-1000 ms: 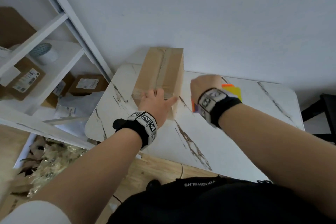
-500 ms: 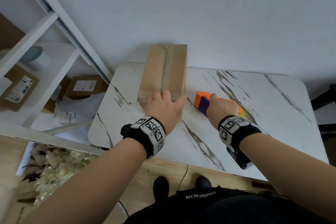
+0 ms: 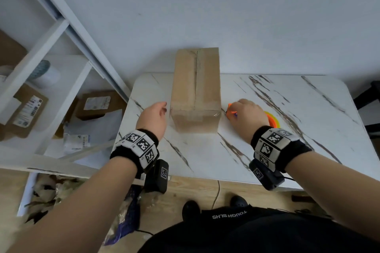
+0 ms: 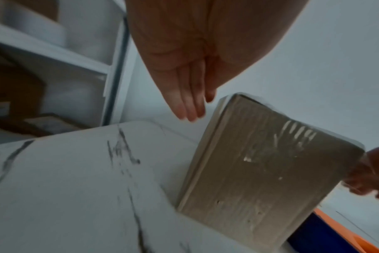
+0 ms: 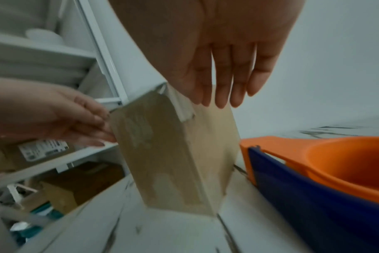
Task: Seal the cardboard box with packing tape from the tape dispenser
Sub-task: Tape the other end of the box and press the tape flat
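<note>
Your box [image 3: 196,90] stands on the marble table [image 3: 267,150], its far end at the table's back edge by the wall [image 3: 226,6]. Clear tape [image 3: 202,80] runs along the top seam, and wrinkled tape shows on the near face in the wrist views.

Your left hand [image 3: 153,118] is just left of the box's near corner. In the left wrist view its fingers [image 4: 188,106] are straight and together, holding nothing, tips close beside the box's upper edge; whether they touch it I cannot tell.

Your right hand [image 3: 249,116] is just right of the box, above the dispenser [image 3: 272,120]. In the right wrist view its fingers [image 5: 222,82] are straight and slightly spread, gripping nothing, and a gap shows between them and the dispenser below. From the head view the hand covers most of the dispenser, so contact there cannot be judged.

The dispenser lies on the table just right of the box, orange with a dark blue part facing the box and a yellow rim showing behind your hand.

Left of the box, off the table, a white shelf [image 3: 51,80] holds labelled parcels [image 3: 26,113], and another parcel [image 3: 98,103] sits lower, beside the table's left edge.
</note>
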The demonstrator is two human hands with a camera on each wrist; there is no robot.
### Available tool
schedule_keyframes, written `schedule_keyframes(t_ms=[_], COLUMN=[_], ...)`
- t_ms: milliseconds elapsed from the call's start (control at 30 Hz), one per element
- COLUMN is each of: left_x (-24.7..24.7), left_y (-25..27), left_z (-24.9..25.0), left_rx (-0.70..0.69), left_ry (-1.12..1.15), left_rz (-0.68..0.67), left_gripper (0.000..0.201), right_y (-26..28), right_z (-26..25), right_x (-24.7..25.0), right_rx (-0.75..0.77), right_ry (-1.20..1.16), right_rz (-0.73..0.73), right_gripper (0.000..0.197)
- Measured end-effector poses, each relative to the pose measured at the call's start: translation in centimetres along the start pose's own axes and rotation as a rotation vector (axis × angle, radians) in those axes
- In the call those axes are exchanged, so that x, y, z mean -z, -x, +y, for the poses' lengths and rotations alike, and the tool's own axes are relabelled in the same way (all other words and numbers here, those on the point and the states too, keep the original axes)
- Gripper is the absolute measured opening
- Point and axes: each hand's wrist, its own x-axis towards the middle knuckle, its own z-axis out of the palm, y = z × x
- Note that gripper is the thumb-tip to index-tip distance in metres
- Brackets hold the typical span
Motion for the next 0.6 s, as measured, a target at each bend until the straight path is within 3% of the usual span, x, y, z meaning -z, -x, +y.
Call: schedule_keyframes(t_ms=[200, 600], left_x=[-0.2, 0.6], left_y=[0.4, 1.0], left_z=[-1.0, -2.4], left_rx=[-0.087, -0.193], left_ry=[0.116, 0.045], left_rz=[-0.051, -0.079], left_gripper=[0.028, 0.021], right_y=[0.6, 2.7], right_z=[-1.9, -2.9], right_x=[0.3, 0.3], right_rx=[0.006, 0.019], right_ry=[-0.067, -0.019], right_rz=[-0.009, 0.048], right_gripper=[0.026, 0.033])
